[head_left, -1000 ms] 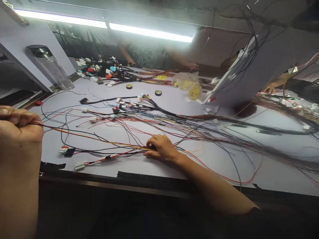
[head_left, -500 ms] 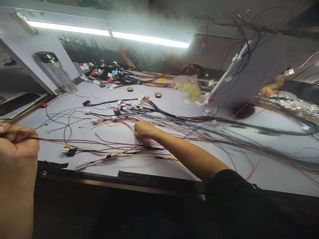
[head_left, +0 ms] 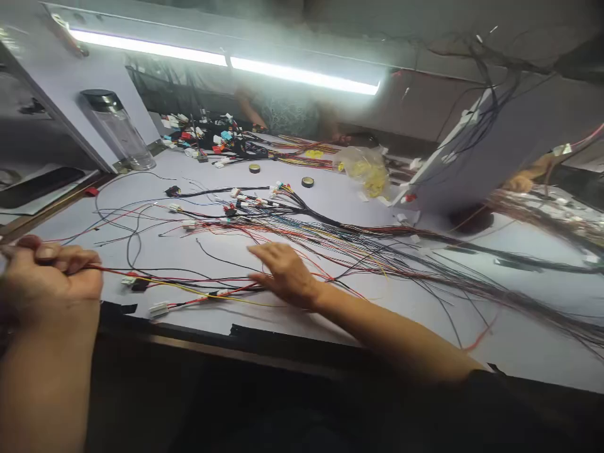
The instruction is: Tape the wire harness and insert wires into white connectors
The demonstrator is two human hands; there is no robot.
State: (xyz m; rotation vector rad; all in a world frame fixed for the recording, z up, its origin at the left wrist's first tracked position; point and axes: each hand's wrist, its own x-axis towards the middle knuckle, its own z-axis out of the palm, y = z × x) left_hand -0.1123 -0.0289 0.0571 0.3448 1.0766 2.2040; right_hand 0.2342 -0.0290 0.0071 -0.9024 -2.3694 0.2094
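Left fingers (head_left: pixel 72 258): clamped on wires (head_left: pixel 114 271) | Right fingers (head_left: pixel 265 253): loosely apart, over wires, contact unclear

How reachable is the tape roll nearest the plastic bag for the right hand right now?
Probably yes. The right hand is open, and only low-lying wires and a black-wrapped harness seem to lie between it and the tape roll; nothing tall stands in the way.

Left hand (head_left: pixel 61 272) grips wires (head_left: pixel 186 289) — right hand (head_left: pixel 285 274) has fingers parted.
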